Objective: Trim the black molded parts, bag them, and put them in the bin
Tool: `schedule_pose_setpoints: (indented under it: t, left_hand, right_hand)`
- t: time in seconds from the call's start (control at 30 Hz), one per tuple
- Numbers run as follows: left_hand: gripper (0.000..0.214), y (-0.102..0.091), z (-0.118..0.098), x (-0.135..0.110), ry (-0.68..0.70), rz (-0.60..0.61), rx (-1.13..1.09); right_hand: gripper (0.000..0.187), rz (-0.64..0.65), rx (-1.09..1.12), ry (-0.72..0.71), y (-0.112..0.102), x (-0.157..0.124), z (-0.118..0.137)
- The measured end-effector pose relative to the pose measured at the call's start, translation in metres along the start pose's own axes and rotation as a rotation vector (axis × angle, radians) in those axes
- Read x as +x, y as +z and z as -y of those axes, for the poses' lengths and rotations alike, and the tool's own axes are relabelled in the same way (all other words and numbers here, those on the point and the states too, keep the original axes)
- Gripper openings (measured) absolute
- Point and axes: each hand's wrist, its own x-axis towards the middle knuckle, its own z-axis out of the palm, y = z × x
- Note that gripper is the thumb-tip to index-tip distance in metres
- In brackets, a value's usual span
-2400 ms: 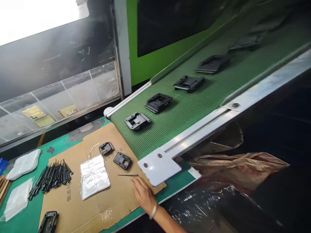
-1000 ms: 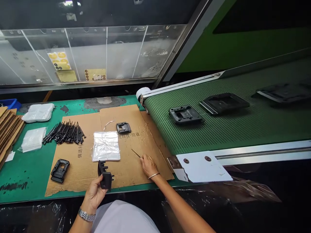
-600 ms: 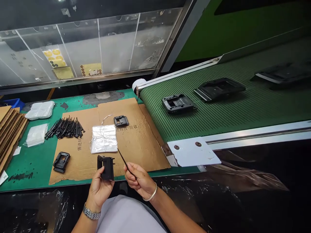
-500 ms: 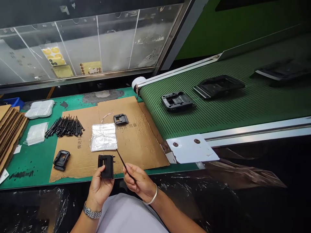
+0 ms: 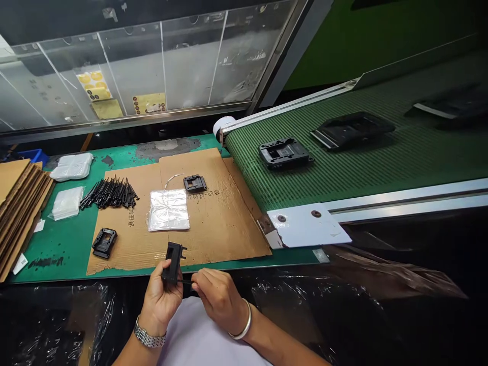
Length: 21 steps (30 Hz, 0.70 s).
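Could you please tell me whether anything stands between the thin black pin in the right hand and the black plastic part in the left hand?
Nothing visible does: the thin black pin, held in the right hand, runs straight to the lower end of the black plastic part, held in the left hand. Exactly where its tip ends is hard to see.

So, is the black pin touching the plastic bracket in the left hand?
Touching: head view shows the black pin, held in the right hand, meeting the plastic bracket's lower end.

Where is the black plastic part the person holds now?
In the head view, the black plastic part stands upright in the left hand, above the near edge of the cardboard sheet, with the right hand beside it.
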Motion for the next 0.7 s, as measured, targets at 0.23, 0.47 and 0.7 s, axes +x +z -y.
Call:
schedule_pose_setpoints:
  t: [0.23,0.47,0.7]
  left_hand:
    - [0.022,-0.008,-0.002,-0.005,0.042,-0.035,0.045]
    - [0.018,-0.015,0.001,-0.011,0.045,-0.078,0.164]
    - [0.010,-0.022,-0.006,-0.006,-0.048,0.090,0.251]
  right_hand:
    - [0.034,0.036,-0.173,-0.093,-0.003,0.008,0.003]
    - [0.032,0.089,-0.203,0.072,-0.001,0.016,-0.026]
    - [0.029,0.145,0.152,0.128,-0.011,0.015,-0.030]
